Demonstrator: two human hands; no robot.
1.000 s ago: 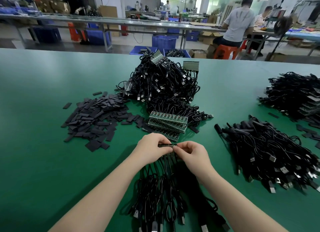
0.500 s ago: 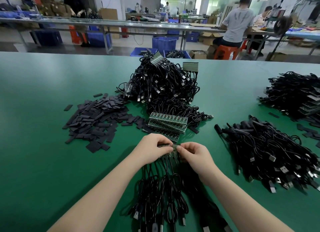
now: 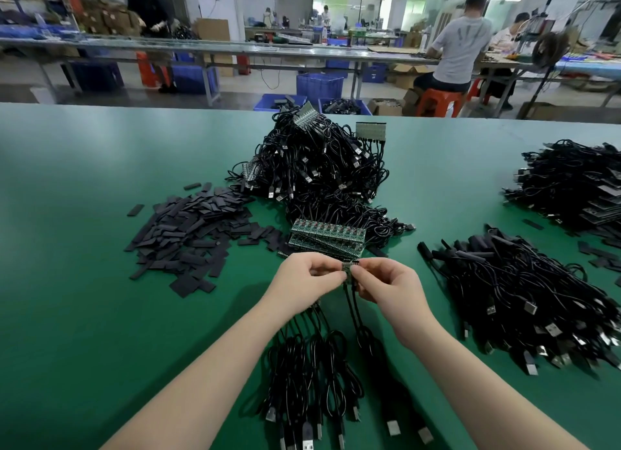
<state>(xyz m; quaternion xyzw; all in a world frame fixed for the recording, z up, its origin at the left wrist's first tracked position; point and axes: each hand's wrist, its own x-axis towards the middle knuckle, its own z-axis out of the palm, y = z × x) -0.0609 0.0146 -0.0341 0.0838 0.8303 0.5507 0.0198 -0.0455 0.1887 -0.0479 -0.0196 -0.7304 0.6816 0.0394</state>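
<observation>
Green circuit-board strip [image 3: 349, 268] sits between your fingertips, held low over the bench [image 3: 84, 315] straight in front of you. Your left hand [image 3: 307, 281] pinches it from the left, fingers curled over the longer part. Your right hand [image 3: 386, 286] pinches its right end, thumb and forefinger close against those of the left.

The strip's long axis runs left to right across both hands. The seam you are working therefore looks to lie between your two thumbs, pointing away from you. Neither hand is nearer, so any snap would come from bending the right end against the left.

Black USB cables [image 3: 356, 318] trail from the strip's near edge back toward you, most of them under your left wrist and one or two below your right fingers. Just beyond your hands lies a stack of green board panels [image 3: 327, 236], and past that a heap of cabled boards [image 3: 319, 167]. Flat black sleeves [image 3: 191, 234] are scattered to the left of your left hand. A pile of loose cables [image 3: 524, 298] lies to the right of your right hand.
</observation>
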